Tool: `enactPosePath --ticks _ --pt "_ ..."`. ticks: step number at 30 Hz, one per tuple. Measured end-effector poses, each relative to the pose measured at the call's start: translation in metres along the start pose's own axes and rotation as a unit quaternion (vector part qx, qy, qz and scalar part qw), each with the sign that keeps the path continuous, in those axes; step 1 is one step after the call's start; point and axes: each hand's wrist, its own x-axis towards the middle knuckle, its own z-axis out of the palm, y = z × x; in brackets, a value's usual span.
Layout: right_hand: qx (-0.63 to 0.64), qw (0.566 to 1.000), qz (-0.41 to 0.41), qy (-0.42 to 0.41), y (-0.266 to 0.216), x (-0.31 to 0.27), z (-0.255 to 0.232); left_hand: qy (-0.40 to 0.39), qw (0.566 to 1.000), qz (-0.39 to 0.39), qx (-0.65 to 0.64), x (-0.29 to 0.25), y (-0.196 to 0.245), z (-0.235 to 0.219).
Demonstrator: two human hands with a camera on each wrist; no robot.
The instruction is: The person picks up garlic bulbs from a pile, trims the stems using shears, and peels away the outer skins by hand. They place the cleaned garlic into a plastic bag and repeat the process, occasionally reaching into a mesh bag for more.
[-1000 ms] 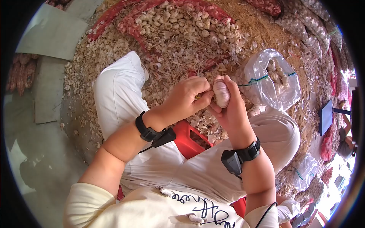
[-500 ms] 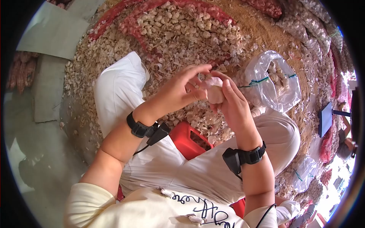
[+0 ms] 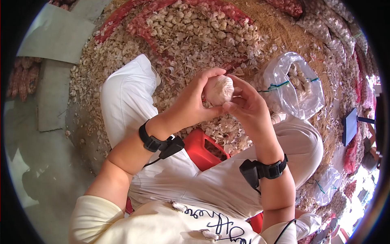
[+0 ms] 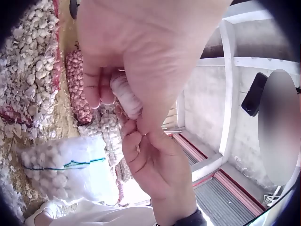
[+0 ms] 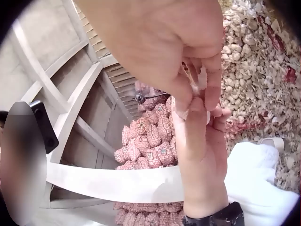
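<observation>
A whole garlic bulb (image 3: 220, 90), whitish with purple-tinged skin, is held up between both hands above the person's lap. My left hand (image 3: 189, 101) grips it from the left, thumb below and fingers over the top. From the other side my right hand (image 3: 252, 106) pinches at its edge with curled fingers and thumb. In the left wrist view the garlic bulb (image 4: 126, 96) shows between the left thumb and fingers, with the right hand (image 4: 157, 165) close below. The right wrist view shows papery skin (image 5: 190, 77) between the right fingers; most of the bulb is hidden there.
Loose garlic skins (image 3: 178, 61) cover the ground ahead, with a heap of bulbs (image 3: 195, 22) at the back. A clear plastic bag (image 3: 280, 95) of garlic stands by the right knee. A red plastic container (image 3: 199, 150) sits between the legs. Filled net sacks (image 5: 148, 141) are stacked beyond.
The garlic bulb has passed leftward from the right hand's hold into the left hand's grip and has turned. The left hand has spread round it; the right fingers are now at its side.
</observation>
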Motion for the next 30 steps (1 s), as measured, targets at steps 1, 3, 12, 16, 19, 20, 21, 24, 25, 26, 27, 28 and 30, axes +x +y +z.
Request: enactPosePath --ticks 1,3,12,16,19,20,21,24,25,26,27,28,30 --pt "-0.069 0.997 0.012 0.009 -0.001 -0.001 0.000 -0.036 0.999 -0.015 0.026 0.000 -0.001 -0.002" --pt "-0.085 0.996 0.029 0.024 -0.005 -0.003 0.005 -0.074 0.995 -0.030 0.052 -0.002 -0.001 -0.001" --pt "-0.252 0.950 -0.106 0.150 -0.027 -0.006 -0.031 0.067 0.852 -0.412 -0.315 0.008 -0.078 -0.025" --pt "-0.259 0.930 -0.158 0.208 -0.035 -0.019 -0.030 0.080 0.777 -0.538 -0.317 0.022 -0.170 -0.019" --pt "-0.307 0.911 -0.182 0.206 -0.041 -0.025 -0.032 0.050 0.792 -0.581 -0.181 0.029 -0.237 0.007" --pt "-0.306 0.911 -0.176 0.211 -0.043 -0.027 -0.036 -0.032 0.773 -0.597 -0.213 0.023 -0.278 0.016" --pt "-0.310 0.912 -0.151 0.221 -0.044 -0.028 -0.040 -0.113 0.747 -0.608 -0.243 0.020 -0.305 0.023" --pt "-0.299 0.918 -0.096 0.243 -0.045 -0.030 -0.052 -0.149 0.812 -0.564 -0.013 0.022 -0.321 0.076" --pt "-0.287 0.921 -0.068 0.254 -0.044 -0.030 -0.057 -0.154 0.811 -0.565 -0.010 0.025 -0.319 0.090" --pt "-0.300 0.916 -0.054 0.262 -0.042 -0.030 -0.061 -0.116 0.826 -0.547 0.072 0.028 -0.314 0.104" --pt "-0.298 0.915 -0.051 0.267 -0.039 -0.029 -0.067 -0.076 0.835 -0.524 0.153 0.031 -0.318 0.112" --pt "-0.310 0.914 -0.036 0.260 -0.036 -0.029 -0.072 -0.078 0.848 -0.488 0.192 0.030 -0.329 0.118" --pt "-0.334 0.911 -0.010 0.243 -0.035 -0.024 -0.077 -0.102 0.837 -0.472 0.257 0.036 -0.338 0.126"
